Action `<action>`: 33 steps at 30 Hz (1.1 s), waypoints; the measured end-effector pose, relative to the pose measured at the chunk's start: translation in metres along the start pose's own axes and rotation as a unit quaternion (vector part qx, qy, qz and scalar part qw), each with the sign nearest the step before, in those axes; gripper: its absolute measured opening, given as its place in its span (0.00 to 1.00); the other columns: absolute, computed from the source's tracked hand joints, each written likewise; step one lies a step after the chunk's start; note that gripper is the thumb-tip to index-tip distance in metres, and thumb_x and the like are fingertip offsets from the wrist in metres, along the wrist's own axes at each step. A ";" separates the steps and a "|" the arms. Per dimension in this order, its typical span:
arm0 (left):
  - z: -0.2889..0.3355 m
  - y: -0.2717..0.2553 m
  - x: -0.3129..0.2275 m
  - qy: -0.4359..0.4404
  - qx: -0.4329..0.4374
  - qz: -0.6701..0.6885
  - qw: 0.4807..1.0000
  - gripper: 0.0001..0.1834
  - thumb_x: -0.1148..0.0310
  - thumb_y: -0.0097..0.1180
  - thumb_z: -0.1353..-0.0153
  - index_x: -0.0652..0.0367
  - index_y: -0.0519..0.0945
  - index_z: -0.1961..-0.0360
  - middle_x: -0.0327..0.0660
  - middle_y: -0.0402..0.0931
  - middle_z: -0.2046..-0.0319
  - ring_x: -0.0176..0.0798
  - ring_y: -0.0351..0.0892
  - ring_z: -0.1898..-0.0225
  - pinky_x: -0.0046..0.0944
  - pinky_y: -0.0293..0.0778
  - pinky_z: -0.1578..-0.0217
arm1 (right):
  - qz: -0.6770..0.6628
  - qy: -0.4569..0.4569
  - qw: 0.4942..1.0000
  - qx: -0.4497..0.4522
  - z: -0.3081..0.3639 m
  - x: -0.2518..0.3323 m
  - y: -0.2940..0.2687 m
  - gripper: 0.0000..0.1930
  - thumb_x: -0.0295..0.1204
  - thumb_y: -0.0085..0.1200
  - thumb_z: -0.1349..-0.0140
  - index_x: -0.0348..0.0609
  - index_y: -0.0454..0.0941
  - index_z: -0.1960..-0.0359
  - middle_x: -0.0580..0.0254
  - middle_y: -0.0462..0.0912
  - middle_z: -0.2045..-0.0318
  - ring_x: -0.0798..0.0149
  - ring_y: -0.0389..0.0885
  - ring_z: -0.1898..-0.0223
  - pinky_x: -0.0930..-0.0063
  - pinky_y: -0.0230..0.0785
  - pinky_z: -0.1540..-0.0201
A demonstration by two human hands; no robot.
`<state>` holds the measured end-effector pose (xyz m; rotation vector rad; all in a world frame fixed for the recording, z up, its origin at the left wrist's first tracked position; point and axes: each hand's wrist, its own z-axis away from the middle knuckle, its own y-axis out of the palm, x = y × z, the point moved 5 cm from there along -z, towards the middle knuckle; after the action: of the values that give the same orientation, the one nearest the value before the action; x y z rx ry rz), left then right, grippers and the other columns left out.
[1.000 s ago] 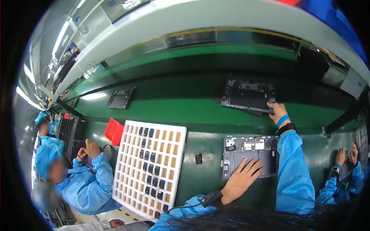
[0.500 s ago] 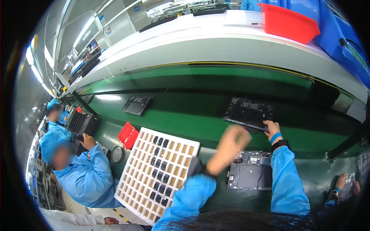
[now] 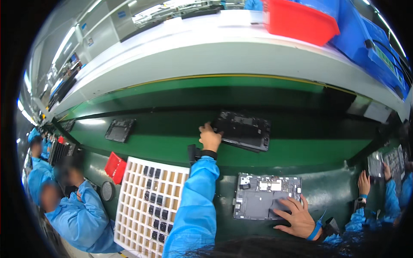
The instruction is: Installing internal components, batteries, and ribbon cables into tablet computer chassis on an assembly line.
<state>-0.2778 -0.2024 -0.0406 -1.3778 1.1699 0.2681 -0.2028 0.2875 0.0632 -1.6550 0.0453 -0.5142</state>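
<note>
Grey chassis (image 3: 254,205) pt. hidden, lwr R, behind R hand (image 3: 300,220).

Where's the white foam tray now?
Head view, lower left: the white foam tray sits left of the opened grey device at the right hand, with a small red bin near its upper left corner.

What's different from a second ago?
The left hand left the near laptop base and reached forward to the left edge of the far laptop base. The right hand let go of that one's right corner and came back to the near base's lower right. The far base seems shifted slightly left. The white tray looks unchanged.
</note>
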 end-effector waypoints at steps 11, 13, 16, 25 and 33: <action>0.054 -0.093 -0.028 -0.227 0.109 0.496 0.831 0.39 0.73 0.64 0.28 0.50 0.65 0.18 0.43 0.84 0.42 0.42 0.85 0.44 0.48 0.86 0.49 | 0.048 0.029 0.986 -0.157 -0.017 -0.039 0.051 0.26 0.22 0.61 0.40 0.65 0.88 0.42 0.60 0.80 0.33 0.47 0.74 0.29 0.36 0.58 0.25; 0.088 -0.132 -0.060 -0.210 0.085 0.511 0.829 0.39 0.73 0.64 0.27 0.48 0.65 0.17 0.43 0.82 0.38 0.40 0.84 0.42 0.48 0.85 0.48 | 0.036 0.028 0.979 -0.201 -0.049 -0.062 0.047 0.25 0.21 0.61 0.39 0.62 0.88 0.42 0.58 0.80 0.33 0.46 0.74 0.28 0.38 0.58 0.25; 0.153 -0.171 -0.087 -0.170 0.040 0.555 0.813 0.38 0.71 0.62 0.24 0.43 0.63 0.16 0.41 0.81 0.37 0.39 0.83 0.41 0.55 0.80 0.43 | 0.028 0.061 0.965 -0.254 -0.098 -0.103 0.043 0.25 0.19 0.59 0.38 0.59 0.88 0.41 0.60 0.78 0.30 0.45 0.71 0.26 0.33 0.54 0.23; 0.374 -0.161 -0.045 -0.303 0.109 0.496 0.806 0.39 0.80 0.58 0.24 0.51 0.60 0.16 0.40 0.68 0.22 0.36 0.80 0.35 0.33 0.86 0.53 | -0.442 0.203 0.827 -0.282 -0.079 -0.129 0.014 0.24 0.28 0.53 0.22 0.41 0.75 0.26 0.55 0.82 0.33 0.58 0.79 0.32 0.57 0.68 0.28; 0.395 -0.155 -0.020 -0.076 0.115 0.234 0.963 0.32 0.77 0.68 0.31 0.62 0.72 0.28 0.52 0.73 0.34 0.50 0.75 0.34 0.46 0.73 0.34 | -0.440 0.271 0.828 -0.219 0.052 -0.080 0.053 0.26 0.25 0.60 0.25 0.38 0.72 0.26 0.54 0.80 0.35 0.63 0.78 0.37 0.67 0.71 0.34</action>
<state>0.0187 0.1010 -0.0199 -0.8503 1.3410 0.5441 -0.2424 0.3533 -0.0144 -1.8616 -0.2114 -1.7897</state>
